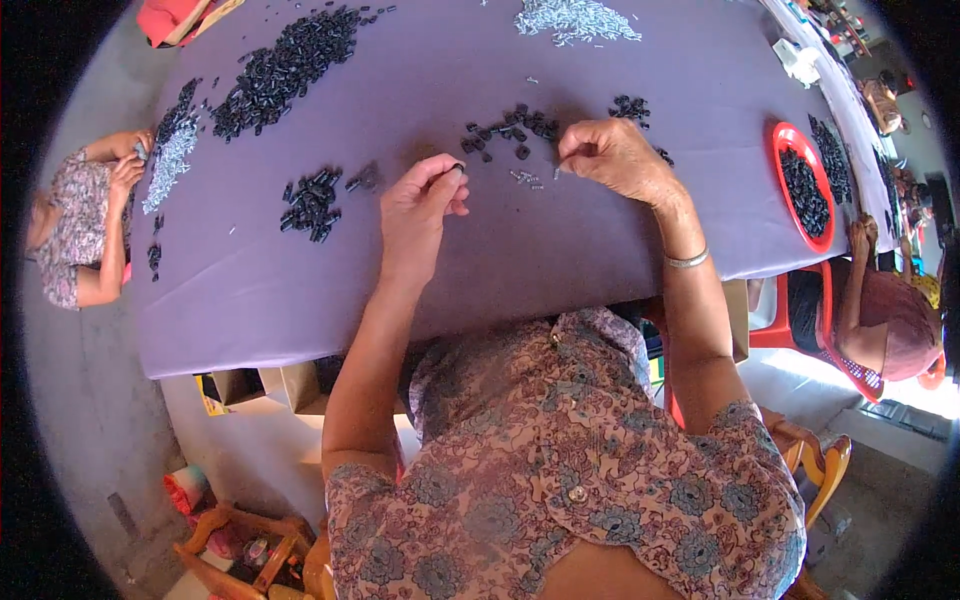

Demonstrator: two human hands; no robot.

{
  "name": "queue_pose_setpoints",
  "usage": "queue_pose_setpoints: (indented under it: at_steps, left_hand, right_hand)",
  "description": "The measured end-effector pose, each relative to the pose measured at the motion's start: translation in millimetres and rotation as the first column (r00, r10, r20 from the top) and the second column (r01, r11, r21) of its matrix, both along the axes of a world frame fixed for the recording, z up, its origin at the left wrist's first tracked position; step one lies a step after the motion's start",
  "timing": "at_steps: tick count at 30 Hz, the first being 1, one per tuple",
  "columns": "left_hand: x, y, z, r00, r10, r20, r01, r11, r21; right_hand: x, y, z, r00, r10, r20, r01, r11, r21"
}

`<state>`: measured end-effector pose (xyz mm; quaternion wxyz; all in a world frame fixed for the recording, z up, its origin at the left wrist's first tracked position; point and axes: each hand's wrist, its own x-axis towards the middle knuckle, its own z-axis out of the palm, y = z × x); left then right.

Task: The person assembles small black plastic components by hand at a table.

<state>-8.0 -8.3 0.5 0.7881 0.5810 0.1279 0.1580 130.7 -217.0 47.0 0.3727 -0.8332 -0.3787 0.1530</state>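
Above the purple cloth, my left hand point(420, 195) pinches a small black part point(457, 168) between thumb and fingers, mostly hidden by the fingertips. To its right my right hand point(622, 160) is closed in a pinch on a small silvery piece point(557, 173) that pokes out below the fingertips. A few similar silvery pieces point(524, 179) lie on the cloth between the hands. Just beyond them is a loose scatter of short black parts point(512, 128). Left of my left hand sits a heap of black cylindrical parts point(312, 203).
Farther back are a large black heap point(285, 80) and a silvery heap point(575, 20). A red basin point(829, 222) of black parts stands at the right edge. At the left, a co-worker's hands point(126, 172) work beside another silvery heap point(172, 162). Someone sits at the right.
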Motion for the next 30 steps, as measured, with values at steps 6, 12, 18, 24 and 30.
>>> queue_pose_setpoints:
  at_steps: [6,12,18,24,30]
  left_hand:
    - [0,-4,1,0.999,-0.049,0.018,0.049,0.998,-0.040]
    - [-1,-5,3,0.994,-0.101,0.048,0.103,0.993,-0.052]
    - [-1,-2,0,0.985,-0.147,0.094,0.157,0.982,-0.107]
    - [-1,-2,4,0.984,-0.169,0.046,0.174,0.973,-0.153]
    - [0,-1,4,0.984,-0.167,0.069,0.177,0.966,-0.186]
  right_hand:
    - [-7,11,-7,1.000,-0.002,0.015,0.003,1.000,-0.015]
    - [-6,14,-17,0.992,-0.033,0.121,0.016,0.990,0.139]
    - [-5,15,-13,0.974,-0.169,0.148,0.150,0.980,0.131]
    - [-7,16,-12,0.976,-0.160,0.150,0.134,0.976,0.171]
    - [-1,13,-19,0.972,-0.156,0.177,0.130,0.980,0.151]
